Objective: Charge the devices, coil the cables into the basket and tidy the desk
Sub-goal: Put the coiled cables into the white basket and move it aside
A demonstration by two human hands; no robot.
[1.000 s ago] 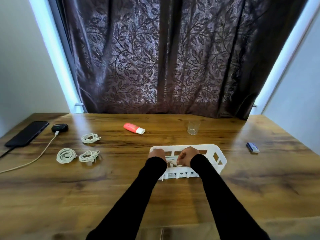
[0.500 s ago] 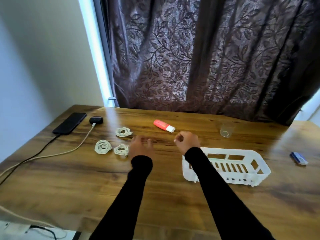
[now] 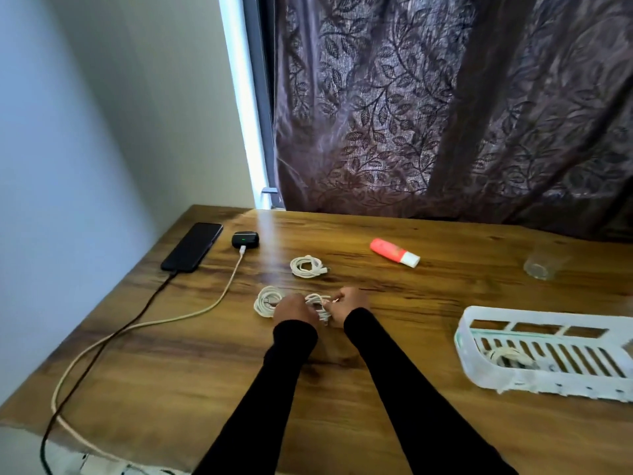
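1. The left hand (image 3: 294,310) and right hand (image 3: 348,305) meet over a white coil (image 3: 318,306), covering most of it. Both sets of fingers curl onto its loops, but blur hides the exact grip.
2. A second coil (image 3: 265,301) lies just beside the left hand, on its left and partly hidden by it. A third coil (image 3: 307,266) lies free, nearer the far edge.
3. The basket (image 3: 544,351) sits by the counter's right edge, cut off by the frame. One coiled cable (image 3: 507,357) shows dimly through its slats.
4. At the far left corner lie a phone (image 3: 192,246) and an earbud case (image 3: 245,239) showing a green light. Each has a cable plugged in, and both cables trail off the near left edge.
5. A red tube (image 3: 394,252) and a blurred glass (image 3: 543,262) stand near the far edge of the counter (image 3: 205,371).
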